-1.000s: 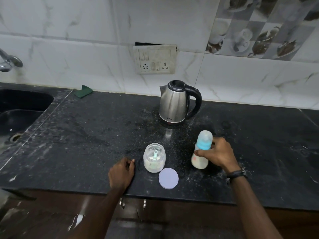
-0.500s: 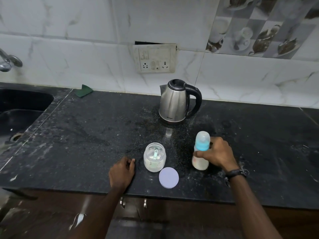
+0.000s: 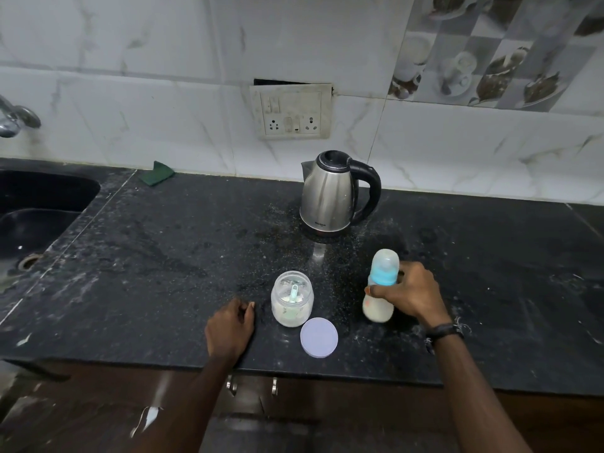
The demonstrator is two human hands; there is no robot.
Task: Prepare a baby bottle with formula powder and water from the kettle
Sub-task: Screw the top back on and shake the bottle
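Note:
A baby bottle [image 3: 380, 307] with a blue collar, a clear cap and milky liquid in its lower part stands on the black counter [image 3: 163, 263]. My right hand [image 3: 411, 294] grips its middle from the right. To the left stands an open clear jar of formula powder [image 3: 292, 304] with a pale green scoop inside. Its lilac lid [image 3: 319, 337] lies flat in front of it. My left hand [image 3: 230, 328] rests on the counter left of the jar, fingers curled loosely, holding nothing. A steel kettle [image 3: 330, 194] with a black handle stands behind, near the wall.
A black sink [image 3: 36, 210] lies at the far left with a tap [image 3: 14, 120] above it. A green cloth [image 3: 157, 173] lies against the wall. A socket plate [image 3: 291, 114] is on the tiled wall behind the kettle. The counter's front edge runs just below my left hand.
The bottle has tilted and shifted slightly in my right hand. My left hand, the jar, the lid and the kettle have stayed where they were.

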